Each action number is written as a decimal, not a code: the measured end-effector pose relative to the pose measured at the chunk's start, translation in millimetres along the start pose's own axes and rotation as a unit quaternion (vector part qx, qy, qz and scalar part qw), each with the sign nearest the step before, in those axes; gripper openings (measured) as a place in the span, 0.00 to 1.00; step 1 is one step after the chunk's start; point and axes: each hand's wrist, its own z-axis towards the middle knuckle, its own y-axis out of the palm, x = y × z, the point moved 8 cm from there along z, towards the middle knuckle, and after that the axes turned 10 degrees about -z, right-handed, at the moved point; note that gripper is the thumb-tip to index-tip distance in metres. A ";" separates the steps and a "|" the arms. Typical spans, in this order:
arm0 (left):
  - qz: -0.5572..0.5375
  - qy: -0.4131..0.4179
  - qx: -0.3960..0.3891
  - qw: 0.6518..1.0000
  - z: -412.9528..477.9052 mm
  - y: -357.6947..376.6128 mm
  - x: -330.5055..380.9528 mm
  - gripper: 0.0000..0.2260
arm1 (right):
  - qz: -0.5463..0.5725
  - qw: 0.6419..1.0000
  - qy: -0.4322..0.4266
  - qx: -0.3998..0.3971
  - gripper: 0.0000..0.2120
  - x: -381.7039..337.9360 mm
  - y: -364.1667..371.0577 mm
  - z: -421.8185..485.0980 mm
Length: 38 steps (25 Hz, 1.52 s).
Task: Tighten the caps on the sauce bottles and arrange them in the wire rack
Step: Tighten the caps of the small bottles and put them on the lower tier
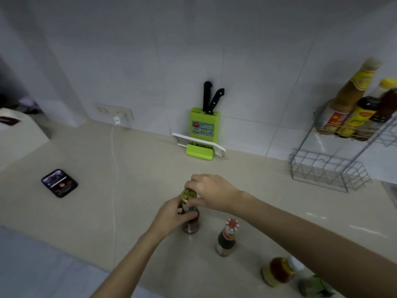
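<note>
A small glass sauce bottle (191, 226) with a gold cap (188, 194) stands upright on the beige counter. My left hand (171, 216) wraps around its body. My right hand (211, 191) pinches the gold cap from the right. A dark sauce bottle with a red-and-white cap (226, 238) stands just right of it. An amber bottle (279, 272) and a greenish bottle (313, 287) stand nearer, partly behind my right forearm. The two-tier wire rack (326, 168) is at the far right; its upper shelf holds several bottles (345, 104), its lower basket is bare.
A green knife block (204, 123) with two black-handled knives leans on the tiled wall, a white slicer (219, 149) at its foot. A phone (59, 183) lies at the left, and a white charger cable (115, 168) runs across the counter from a wall socket.
</note>
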 end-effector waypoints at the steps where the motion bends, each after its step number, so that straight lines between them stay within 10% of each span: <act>1: 0.003 -0.001 0.016 1.000 -0.2 -0.5 -1.7 0.13 | -0.008 1.000 -0.007 -0.002 0.22 -1.1 0.9 2.7; 10: 0.042 0.004 -0.024 0.999 8.3 -2.0 -5.4 0.18 | -0.044 0.977 -0.207 -0.027 0.16 -13.4 -0.7 9.1; 19: 0.054 0.004 -0.012 0.998 3.9 -5.7 -2.4 0.16 | -0.335 0.927 -0.164 0.046 0.13 -32.3 11.2 15.9; 30: 0.081 0.046 0.003 0.996 5.6 1.1 -3.7 0.17 | 0.022 0.982 -0.188 -0.025 0.16 -13.2 3.5 -1.0; 38: 0.086 0.055 -0.002 0.995 7.8 5.2 -8.1 0.14 | -0.225 0.969 -0.098 0.014 0.21 -19.6 1.9 0.4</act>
